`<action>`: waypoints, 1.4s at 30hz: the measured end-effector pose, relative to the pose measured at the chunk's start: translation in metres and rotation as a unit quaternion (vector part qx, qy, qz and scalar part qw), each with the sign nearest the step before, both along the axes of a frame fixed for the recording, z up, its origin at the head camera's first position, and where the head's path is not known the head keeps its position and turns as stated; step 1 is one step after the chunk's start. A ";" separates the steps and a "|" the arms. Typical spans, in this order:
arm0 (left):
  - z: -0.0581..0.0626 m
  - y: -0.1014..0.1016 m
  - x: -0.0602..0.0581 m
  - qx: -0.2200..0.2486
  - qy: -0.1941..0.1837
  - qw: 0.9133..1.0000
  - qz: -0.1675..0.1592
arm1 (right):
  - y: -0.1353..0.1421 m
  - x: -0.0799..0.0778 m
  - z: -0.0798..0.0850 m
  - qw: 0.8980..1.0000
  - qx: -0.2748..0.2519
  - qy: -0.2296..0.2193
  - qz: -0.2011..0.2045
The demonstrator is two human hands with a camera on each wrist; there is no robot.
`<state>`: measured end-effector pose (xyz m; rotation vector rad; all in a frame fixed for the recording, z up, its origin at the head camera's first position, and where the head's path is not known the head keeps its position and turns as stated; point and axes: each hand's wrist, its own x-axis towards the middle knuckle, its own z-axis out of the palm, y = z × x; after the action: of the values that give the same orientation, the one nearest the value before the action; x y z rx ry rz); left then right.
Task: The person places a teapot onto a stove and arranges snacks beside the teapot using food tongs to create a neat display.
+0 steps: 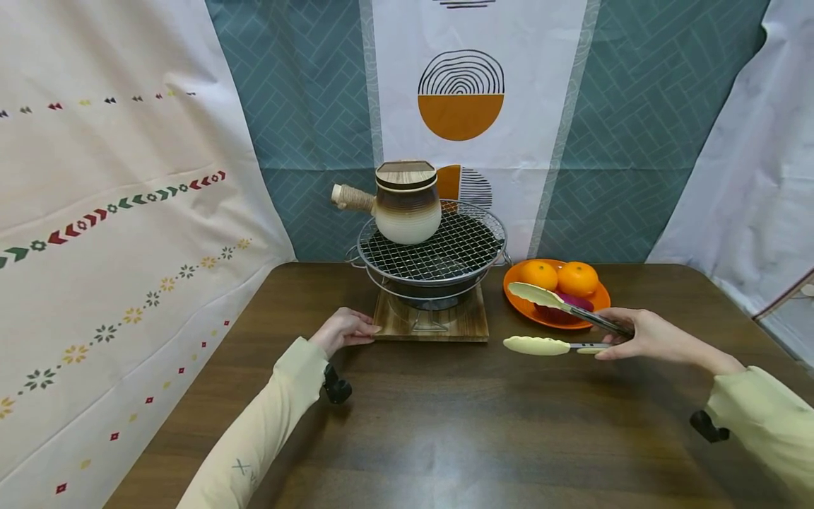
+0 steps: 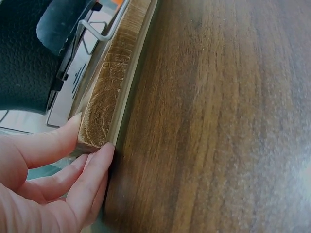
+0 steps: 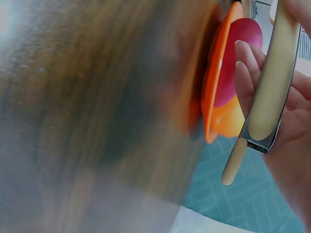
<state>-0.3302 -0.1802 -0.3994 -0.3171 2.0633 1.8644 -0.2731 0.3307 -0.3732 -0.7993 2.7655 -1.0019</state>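
My left hand (image 1: 346,331) pinches the front left corner of a square wooden board (image 1: 470,324). In the left wrist view the thumb lies on the board's upper edge (image 2: 104,97) and the fingertips sit at its lower edge. A round grill with a wire mesh (image 1: 458,258) stands on this board. On the mesh is a brown-and-cream pot (image 1: 407,220) with a wooden lid and a rope-wrapped handle. My right hand (image 1: 651,336) holds tongs (image 1: 537,346) with cream tips, their arms spread apart, in front of an orange plate (image 1: 552,322).
Two oranges (image 1: 577,279) and a smooth purple-pink thing (image 3: 243,58) lie on the plate at the back right. Behind the brown table (image 1: 420,424) hangs a patterned curtain (image 1: 318,141), with a white cloth (image 1: 127,212) along the left.
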 end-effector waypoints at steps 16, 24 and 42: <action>0.002 -0.001 0.003 -0.003 0.013 1.000 -0.016 | 0.028 -0.007 0.019 0.994 0.029 0.084 -0.058; 0.002 -0.003 0.004 -0.008 0.017 1.000 -0.018 | 0.038 -0.010 0.024 0.989 0.035 0.114 -0.086; 0.001 0.000 0.003 -0.004 0.009 1.000 -0.009 | 0.059 -0.017 0.030 0.976 0.081 0.135 -0.151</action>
<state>-0.3275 -0.1804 -0.3987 -0.2836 2.0792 1.8548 -0.2899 0.3894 -0.3433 -0.5374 3.2261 -0.7382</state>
